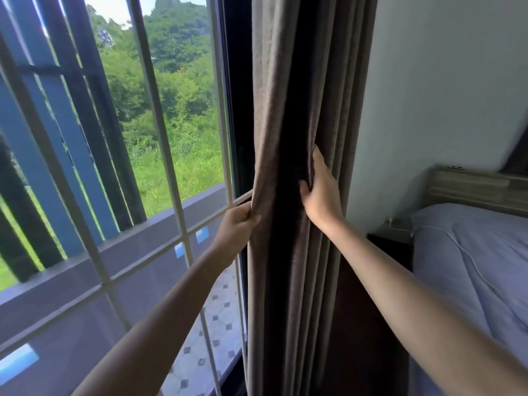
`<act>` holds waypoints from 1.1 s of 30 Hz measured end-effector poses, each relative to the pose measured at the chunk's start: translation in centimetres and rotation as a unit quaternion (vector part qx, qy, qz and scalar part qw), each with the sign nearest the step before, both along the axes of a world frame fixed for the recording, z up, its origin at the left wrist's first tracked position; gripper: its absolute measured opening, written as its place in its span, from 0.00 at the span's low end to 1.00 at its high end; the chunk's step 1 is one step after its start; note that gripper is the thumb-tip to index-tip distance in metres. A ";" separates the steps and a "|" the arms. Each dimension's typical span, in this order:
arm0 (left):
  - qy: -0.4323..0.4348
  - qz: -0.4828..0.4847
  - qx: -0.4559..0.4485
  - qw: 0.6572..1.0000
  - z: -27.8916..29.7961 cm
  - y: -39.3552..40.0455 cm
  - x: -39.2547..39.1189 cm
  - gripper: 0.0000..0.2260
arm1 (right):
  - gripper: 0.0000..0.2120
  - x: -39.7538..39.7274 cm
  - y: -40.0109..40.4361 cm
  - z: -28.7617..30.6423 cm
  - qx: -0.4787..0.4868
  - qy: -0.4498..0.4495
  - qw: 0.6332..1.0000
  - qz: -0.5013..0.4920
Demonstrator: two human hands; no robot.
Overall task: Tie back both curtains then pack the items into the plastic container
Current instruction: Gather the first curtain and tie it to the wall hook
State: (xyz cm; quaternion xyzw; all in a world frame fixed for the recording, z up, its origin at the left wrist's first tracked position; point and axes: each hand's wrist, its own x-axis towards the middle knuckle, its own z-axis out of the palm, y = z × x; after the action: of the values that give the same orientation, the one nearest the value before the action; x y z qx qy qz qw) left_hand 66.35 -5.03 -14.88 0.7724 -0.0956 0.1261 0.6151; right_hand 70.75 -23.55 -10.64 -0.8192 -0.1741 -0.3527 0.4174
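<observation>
A grey-brown curtain [288, 81] hangs gathered in folds at the right side of the window, next to the wall. My left hand [235, 227] grips the curtain's left edge at about sill height. My right hand [321, 190] presses into the folds a little higher on the right, fingers curled around a bunch of fabric, fingertips hidden in a fold. No tie-back, plastic container or items to pack are in view.
A window [160, 124] with white bars fills the left, with a balcony rail and trees beyond. A bed with a pale blue cover [471, 252] stands at the right, its wooden headboard [474, 187] against the white wall. A dark bedside table [391, 238] sits between curtain and bed.
</observation>
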 end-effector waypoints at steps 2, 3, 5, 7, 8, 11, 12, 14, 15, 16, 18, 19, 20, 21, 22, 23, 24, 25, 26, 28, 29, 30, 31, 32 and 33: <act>0.012 -0.037 -0.037 0.999 0.2 0.5 -0.2 0.09 | 0.35 -0.8 0.7 -1.6 -0.024 -0.001 1.000 0.012; 0.026 -0.054 -0.062 0.996 0.4 0.6 -0.2 0.10 | 0.36 -1.3 1.0 -2.5 -0.026 0.005 0.999 0.023; 0.065 -0.091 -0.114 0.987 0.8 0.6 -0.3 0.14 | 0.36 -2.5 1.4 -4.2 -0.003 0.027 0.998 0.062; 0.106 -0.134 -0.168 0.971 1.1 0.5 -0.4 0.17 | 0.36 -3.9 1.6 -5.7 0.018 0.047 0.994 0.096; 0.122 -0.150 -0.181 0.964 1.3 0.5 -0.6 0.17 | 0.36 -4.5 1.6 -6.4 0.019 0.056 0.993 0.106; 0.135 -0.193 -0.170 0.957 1.5 0.7 -0.9 0.18 | 0.38 -6.1 1.7 -7.9 -0.004 0.074 0.990 0.118; 0.129 -0.193 -0.140 0.962 1.6 0.8 -1.1 0.17 | 0.38 -6.5 1.8 -8.2 -0.015 0.082 0.989 0.119; 0.091 -0.158 -0.050 0.982 1.8 0.7 -1.2 0.14 | 0.39 -7.1 2.1 -8.7 -0.039 0.090 0.989 0.111; 0.063 -0.129 -0.011 0.990 1.8 0.7 -1.1 0.12 | 0.41 -7.4 2.3 -9.0 -0.054 0.086 0.990 0.099; 0.037 -0.101 0.020 0.994 1.8 0.6 -1.1 0.11 | 0.41 -7.7 2.6 -9.2 -0.066 0.081 0.991 0.088; 0.008 -0.063 0.057 0.996 1.8 0.5 -0.9 0.09 | 0.41 -8.4 3.3 -9.8 -0.092 0.073 0.991 0.070; 0.010 -0.059 0.061 0.996 1.8 0.4 -0.9 0.09 | 0.40 -8.6 3.7 -10.3 -0.105 0.068 0.990 0.062; 0.025 -0.068 0.048 0.996 1.9 0.4 -1.1 0.09 | 0.39 -8.9 4.0 -10.7 -0.115 0.063 0.990 0.056; 0.046 -0.088 0.023 0.995 1.9 0.4 -1.2 0.09 | 0.40 -9.0 4.3 -11.2 -0.123 0.061 0.989 0.052; 0.064 -0.109 -0.005 0.992 2.0 0.5 -1.3 0.11 | 0.41 -9.2 4.5 -11.6 -0.130 0.062 0.988 0.050; 0.073 -0.123 -0.028 0.989 2.0 0.5 -1.5 0.12 | 0.41 -9.3 4.7 -11.9 -0.137 0.062 0.987 0.051; 0.074 -0.129 -0.042 0.988 2.0 0.6 -1.6 0.12 | 0.42 -9.4 4.9 -12.3 -0.145 0.060 0.986 0.052; 0.074 -0.129 -0.054 0.987 1.9 0.6 -1.6 0.13 | 0.42 -9.4 5.0 -12.5 -0.154 0.056 0.985 0.050; 0.075 -0.127 -0.068 0.987 1.8 0.7 -1.6 0.13 | 0.41 -9.4 5.1 -12.6 -0.159 0.050 0.985 0.047; 0.084 -0.123 -0.099 0.984 1.8 0.9 -1.7 0.13 | 0.36 -9.5 5.4 -12.8 -0.165 0.038 0.985 0.038; 0.089 -0.127 -0.104 0.982 1.8 1.0 -1.7 0.13 | 0.33 -9.4 5.6 -12.9 -0.166 0.034 0.985 0.033; 0.093 -0.140 -0.103 0.980 1.8 1.2 -1.7 0.13 | 0.32 -9.4 5.7 -12.9 -0.167 0.032 0.985 0.028; 0.095 -0.162 -0.097 0.977 2.0 1.4 -1.8 0.13 | 0.32 -9.4 5.8 -12.9 -0.170 0.032 0.985 0.023; 0.093 -0.182 -0.083 0.975 2.2 1.5 -1.9 0.13 | 0.32 -9.4 5.9 -13.0 -0.174 0.036 0.984 0.020; 0.086 -0.187 -0.057 0.977 2.4 1.5 -2.0 0.13 | 0.33 -9.3 6.1 -13.0 -0.177 0.039 0.983 0.020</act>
State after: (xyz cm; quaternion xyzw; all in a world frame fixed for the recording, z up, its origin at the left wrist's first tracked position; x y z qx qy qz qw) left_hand 64.38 -3.52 -12.51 0.7124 -0.1777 -0.0523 0.6769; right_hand 61.42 -17.49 -23.67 -0.8895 -0.2341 -0.2758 0.2793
